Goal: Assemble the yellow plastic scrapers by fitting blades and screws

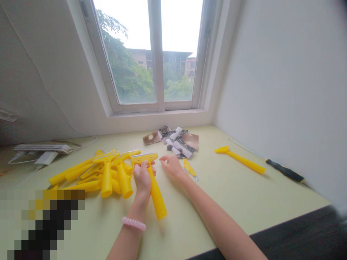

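Observation:
My left hand (142, 175) is wrapped round the neck of a yellow scraper (157, 195), just under its wide head. The scraper's handle points down towards me, and a thin metal edge shows along the top of the head. Just right of that head is my right hand (171, 166), its fingers curled together at the tips. Whether something small is pinched there I cannot make out. Beside my left hand lies a pile of similar yellow scrapers (106, 180), heaped over each other. A small yellow piece (189, 167) on clear plastic lies behind my right wrist.
Torn cardboard packaging (184, 142) lies towards the window. To the right are another yellow scraper (244, 160) and a screwdriver (284, 170) with a black handle, near the wall. A power strip (43, 148) with cables stands at the left. The lower left corner is pixelated.

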`<state>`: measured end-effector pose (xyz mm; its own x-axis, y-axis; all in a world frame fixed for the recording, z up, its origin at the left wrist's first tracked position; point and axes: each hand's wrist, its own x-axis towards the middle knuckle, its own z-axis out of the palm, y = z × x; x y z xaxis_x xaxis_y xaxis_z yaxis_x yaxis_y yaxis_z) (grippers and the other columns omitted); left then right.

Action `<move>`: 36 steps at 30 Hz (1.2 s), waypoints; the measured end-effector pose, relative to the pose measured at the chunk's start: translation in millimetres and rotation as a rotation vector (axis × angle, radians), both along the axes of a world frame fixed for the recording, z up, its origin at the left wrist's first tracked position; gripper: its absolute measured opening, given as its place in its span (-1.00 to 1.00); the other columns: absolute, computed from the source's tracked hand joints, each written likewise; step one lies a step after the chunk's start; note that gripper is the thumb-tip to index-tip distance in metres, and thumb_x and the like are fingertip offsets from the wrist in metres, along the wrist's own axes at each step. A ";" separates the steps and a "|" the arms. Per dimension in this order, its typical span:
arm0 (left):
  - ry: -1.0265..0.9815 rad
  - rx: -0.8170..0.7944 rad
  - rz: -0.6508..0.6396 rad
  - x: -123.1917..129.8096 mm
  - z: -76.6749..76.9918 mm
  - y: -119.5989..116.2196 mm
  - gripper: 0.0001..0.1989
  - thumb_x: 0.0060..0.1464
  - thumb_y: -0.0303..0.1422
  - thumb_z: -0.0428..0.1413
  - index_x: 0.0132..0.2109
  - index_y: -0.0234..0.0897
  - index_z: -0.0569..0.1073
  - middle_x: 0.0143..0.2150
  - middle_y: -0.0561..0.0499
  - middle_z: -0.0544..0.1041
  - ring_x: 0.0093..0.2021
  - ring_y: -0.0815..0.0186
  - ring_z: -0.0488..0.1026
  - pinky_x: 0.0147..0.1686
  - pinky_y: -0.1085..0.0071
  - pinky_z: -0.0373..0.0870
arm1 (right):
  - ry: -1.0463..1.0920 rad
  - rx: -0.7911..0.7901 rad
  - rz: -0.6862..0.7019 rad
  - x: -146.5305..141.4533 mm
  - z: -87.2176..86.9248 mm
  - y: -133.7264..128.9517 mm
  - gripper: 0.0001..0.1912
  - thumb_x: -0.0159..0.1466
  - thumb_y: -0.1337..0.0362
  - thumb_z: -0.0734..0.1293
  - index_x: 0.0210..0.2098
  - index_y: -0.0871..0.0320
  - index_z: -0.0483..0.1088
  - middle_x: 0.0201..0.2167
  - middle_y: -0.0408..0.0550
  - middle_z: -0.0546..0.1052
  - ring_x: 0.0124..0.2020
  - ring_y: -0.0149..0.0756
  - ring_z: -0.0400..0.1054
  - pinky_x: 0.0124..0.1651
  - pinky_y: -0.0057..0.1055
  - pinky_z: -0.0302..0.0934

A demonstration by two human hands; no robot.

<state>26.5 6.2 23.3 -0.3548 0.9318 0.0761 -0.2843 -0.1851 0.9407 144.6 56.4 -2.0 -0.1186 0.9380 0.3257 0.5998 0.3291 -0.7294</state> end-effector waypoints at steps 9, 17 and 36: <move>0.014 -0.029 -0.016 -1.5 -1.4 2.3 -0.90 0.01 -0.36 -0.06 -0.43 -0.22 0.17 -0.65 0.12 0.31 -0.69 0.41 0.28 -0.69 0.48 0.18 | -0.256 0.126 -0.030 -31.5 -7.2 4.7 -0.86 0.13 0.31 0.25 -0.41 0.14 0.46 -0.37 -0.04 0.39 -0.22 -0.29 0.24 -0.22 -0.44 0.10; 0.000 -0.044 -0.050 -0.1 -2.6 1.1 -0.90 0.00 -0.36 -0.05 -0.42 -0.21 0.16 -0.63 0.10 0.36 -0.68 0.41 0.30 -0.69 0.48 0.20 | -0.177 0.096 -0.025 -29.3 -11.7 8.7 -0.89 0.08 0.35 0.28 -0.45 0.15 0.47 -0.42 -0.05 0.38 -0.33 -0.33 0.24 -0.31 -0.46 0.08; 0.133 -0.246 -0.466 24.7 -20.6 -0.2 -0.91 -0.11 -0.40 -0.07 -0.37 -0.30 0.19 -0.61 0.05 0.40 -0.78 0.46 0.21 -0.79 0.53 0.09 | 0.477 -0.201 0.130 41.0 49.1 -12.2 -0.79 -0.09 0.20 0.38 -0.49 0.20 0.47 -0.53 -0.12 0.44 -0.51 -0.44 0.20 -0.45 -0.48 0.07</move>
